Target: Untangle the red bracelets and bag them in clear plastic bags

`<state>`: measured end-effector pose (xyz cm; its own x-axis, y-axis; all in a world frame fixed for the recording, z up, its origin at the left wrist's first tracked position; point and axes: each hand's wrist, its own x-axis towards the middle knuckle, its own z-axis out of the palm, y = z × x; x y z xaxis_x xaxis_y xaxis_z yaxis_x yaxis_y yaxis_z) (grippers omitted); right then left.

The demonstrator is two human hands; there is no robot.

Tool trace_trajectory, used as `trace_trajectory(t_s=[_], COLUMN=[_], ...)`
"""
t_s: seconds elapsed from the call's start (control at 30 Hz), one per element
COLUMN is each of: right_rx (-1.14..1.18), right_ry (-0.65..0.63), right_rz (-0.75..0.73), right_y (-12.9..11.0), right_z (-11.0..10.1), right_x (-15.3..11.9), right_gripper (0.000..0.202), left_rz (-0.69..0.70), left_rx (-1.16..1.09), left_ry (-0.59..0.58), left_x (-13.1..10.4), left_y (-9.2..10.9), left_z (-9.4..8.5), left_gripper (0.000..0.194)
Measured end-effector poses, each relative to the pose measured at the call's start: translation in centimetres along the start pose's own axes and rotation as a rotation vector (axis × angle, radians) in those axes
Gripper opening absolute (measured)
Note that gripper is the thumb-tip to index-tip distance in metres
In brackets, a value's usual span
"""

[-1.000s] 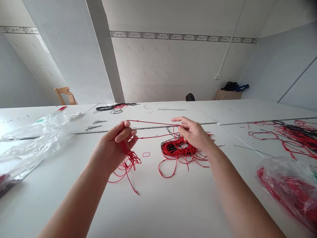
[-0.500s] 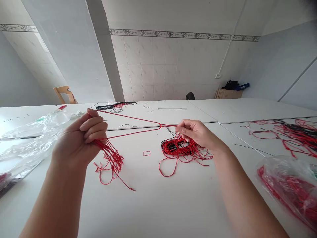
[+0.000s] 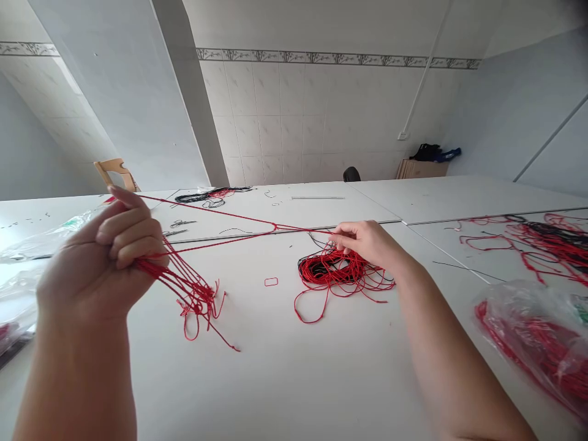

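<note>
My left hand (image 3: pixel 110 251) is closed around a bundle of red cords (image 3: pixel 184 282), whose knotted ends hang down to the table. One red cord (image 3: pixel 220 212) runs as a taut loop from its fingers to a joint near the middle, then on to the other hand. My right hand (image 3: pixel 362 244) pinches the far end of that cord between thumb and fingers. Just below the right hand lies a coiled heap of red and black cords (image 3: pixel 321 269), with a loose loop in front. A small red ring of cord (image 3: pixel 271 282) rests on the table between the hands.
Clear plastic bags lie at the left (image 3: pixel 55 239) and, with red cords inside, at the right (image 3: pixel 533 331). More red and black cords (image 3: pixel 555 242) spread along the right side. Scissors (image 3: pixel 184 223) and a black bundle (image 3: pixel 197 197) lie farther back on the white table (image 3: pixel 294 380).
My left hand has moved left and slightly nearer, drawing the cord's joint leftward and dragging the hanging bundle along. My right hand stays nearly in place. Scissors have come into view behind the left hand.
</note>
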<state>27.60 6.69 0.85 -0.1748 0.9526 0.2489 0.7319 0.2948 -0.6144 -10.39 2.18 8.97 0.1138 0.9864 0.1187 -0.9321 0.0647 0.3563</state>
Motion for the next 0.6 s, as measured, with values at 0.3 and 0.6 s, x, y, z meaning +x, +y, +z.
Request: trace_trajectory(t_s=[0.3, 0.6], right_rx=[-0.131, -0.293], right_ry=[0.038, 0.145], right_rz=[0.095, 0.129], right_y=[0.6, 1.7], right_z=[-1.3, -1.7], right_x=[-0.3, 0.1], right_gripper=[0.040, 0.029], left_rz=[0.043, 0.066], left_rx=[0.021, 0.018], left_ry=[-0.095, -0.071], left_x=[-0.5, -0.5], left_y=[0.6, 0.9], left_z=[-0.3, -0.3], left_gripper=[0.034, 0.038])
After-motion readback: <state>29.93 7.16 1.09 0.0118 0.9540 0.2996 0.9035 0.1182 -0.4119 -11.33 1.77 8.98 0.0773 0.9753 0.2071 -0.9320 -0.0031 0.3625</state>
